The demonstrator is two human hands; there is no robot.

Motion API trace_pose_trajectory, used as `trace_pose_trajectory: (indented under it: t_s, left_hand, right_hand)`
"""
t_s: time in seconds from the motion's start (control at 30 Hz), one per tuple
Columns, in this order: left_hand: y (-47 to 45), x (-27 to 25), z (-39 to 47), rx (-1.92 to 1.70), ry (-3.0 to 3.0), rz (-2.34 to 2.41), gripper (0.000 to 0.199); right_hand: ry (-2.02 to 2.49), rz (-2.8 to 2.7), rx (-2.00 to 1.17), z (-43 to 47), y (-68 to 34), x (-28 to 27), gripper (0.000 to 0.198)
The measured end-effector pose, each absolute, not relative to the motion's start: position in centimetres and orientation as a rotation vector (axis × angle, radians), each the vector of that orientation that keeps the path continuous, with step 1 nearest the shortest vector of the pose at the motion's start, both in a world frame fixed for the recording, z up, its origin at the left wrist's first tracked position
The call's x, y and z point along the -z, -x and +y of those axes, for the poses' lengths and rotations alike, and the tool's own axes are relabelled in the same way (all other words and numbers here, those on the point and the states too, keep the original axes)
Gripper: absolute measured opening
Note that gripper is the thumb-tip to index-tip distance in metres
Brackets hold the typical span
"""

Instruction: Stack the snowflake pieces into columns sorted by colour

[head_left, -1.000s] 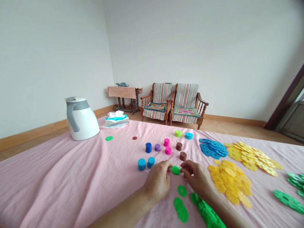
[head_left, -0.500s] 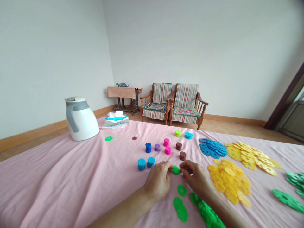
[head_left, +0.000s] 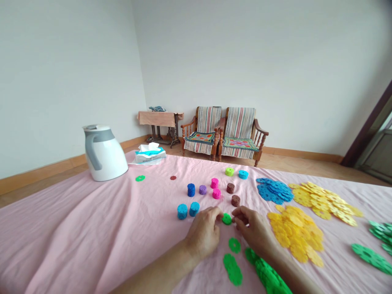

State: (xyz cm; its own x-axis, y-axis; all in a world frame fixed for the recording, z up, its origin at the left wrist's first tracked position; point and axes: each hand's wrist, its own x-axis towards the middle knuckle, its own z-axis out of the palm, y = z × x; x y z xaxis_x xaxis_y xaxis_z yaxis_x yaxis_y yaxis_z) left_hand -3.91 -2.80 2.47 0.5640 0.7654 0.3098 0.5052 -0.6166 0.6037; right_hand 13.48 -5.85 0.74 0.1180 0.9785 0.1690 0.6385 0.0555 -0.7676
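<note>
A small stack of bright green notched plastic discs lies on the pink cloth between my hands. My left hand has its fingertips against the left side of the stack, the other fingers curled under. On the opposite side, my right hand pinches at the stack's right edge with thumb and forefinger. A single green disc rests just below the stack. Nearer to me are some overlapping green discs, and a long green pile is partly covered by my right forearm.
Beyond my hands stand light blue stacks, a dark blue stack, pink stacks and brown stacks. Yellow and blue piles spread rightward. A white jug and a tissue box are at far left.
</note>
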Motion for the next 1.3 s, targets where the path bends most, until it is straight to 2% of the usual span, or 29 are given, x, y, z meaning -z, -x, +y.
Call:
trace_pose_trajectory:
  t_s: [0.2, 0.3, 0.37, 0.6, 0.83, 1.03, 1.3]
  left_hand:
    - [3.9, -2.2, -2.8, -0.796, -2.355, 1.054, 0.04]
    - [3.9, -2.2, -2.8, -0.813, -2.352, 1.062, 0.038]
    - [3.9, -2.2, -2.8, -0.821, -2.345, 1.069, 0.038]
    - [3.9, -2.2, -2.8, -0.808, -2.338, 1.101, 0.037]
    - [3.8, -2.0, -2.7, -0.831, -2.312, 1.097, 0.037]
    - [3.9, -1.9, -2.6, -0.854, -2.293, 1.082, 0.04]
    - [3.9, -1.4, -2.3, -0.855, -2.271, 1.053, 0.049]
  right_hand:
    - [1.759, -1.798, -0.61, -7.6, -13.5, -3.7, 0.004]
    - [1.76, -1.953, -0.726, -8.7, -13.7, -4.5, 0.024]
    - [1.754, -2.019, -0.73, -9.1, -13.7, -4.4, 0.029]
    - [1.725, -2.083, -0.7, -9.3, -13.1, -4.4, 0.024]
    - [1.6, -1.68, -0.837, -6.8, -13.8, -3.2, 0.005]
    - [1.471, -1.246, -0.908, -4.3, -13.5, -0.9, 0.015]
    - [1.523, -1.193, -0.961, -4.0, -12.6, -0.5, 0.011]
